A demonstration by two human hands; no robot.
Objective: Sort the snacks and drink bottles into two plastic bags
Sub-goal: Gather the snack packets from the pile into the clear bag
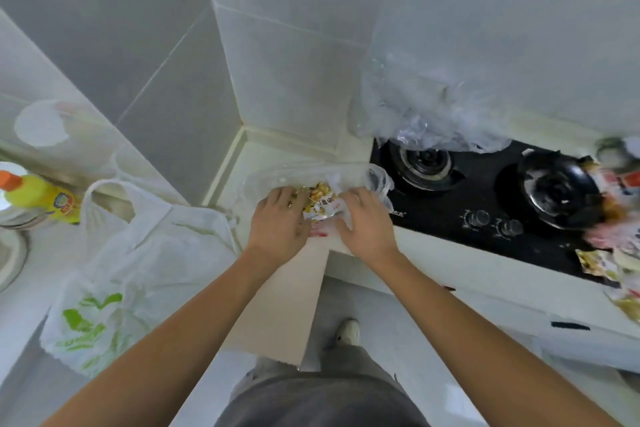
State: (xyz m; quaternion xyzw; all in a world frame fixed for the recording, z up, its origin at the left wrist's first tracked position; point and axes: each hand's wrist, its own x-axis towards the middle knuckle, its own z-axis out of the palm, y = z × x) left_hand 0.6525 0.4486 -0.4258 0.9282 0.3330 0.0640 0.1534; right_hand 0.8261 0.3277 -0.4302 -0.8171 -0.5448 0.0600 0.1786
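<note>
Grey trousers (322,402) and a white shoe (348,331) on the floor lie nearest, and both bare forearms reach up from them to the corner of the tabletop (277,305). At that corner the left hand (280,222) and the right hand (367,222) meet around a snack packet (320,206) printed with yellow pieces; the left grip curls its fingers onto the packet's left side, while the right grip pinches the thin clear plastic bag (377,180) that surrounds it. Whether the packet sits fully inside that bag cannot be told. Left of the grip, a white plastic bag with green print (114,274) lies flat on the tabletop, and beyond it stands a yellow bottle with an orange cap (38,198). Right of the grip is a black gas hob (485,194), with more snack packets (609,246) heaped at its far right edge.
</note>
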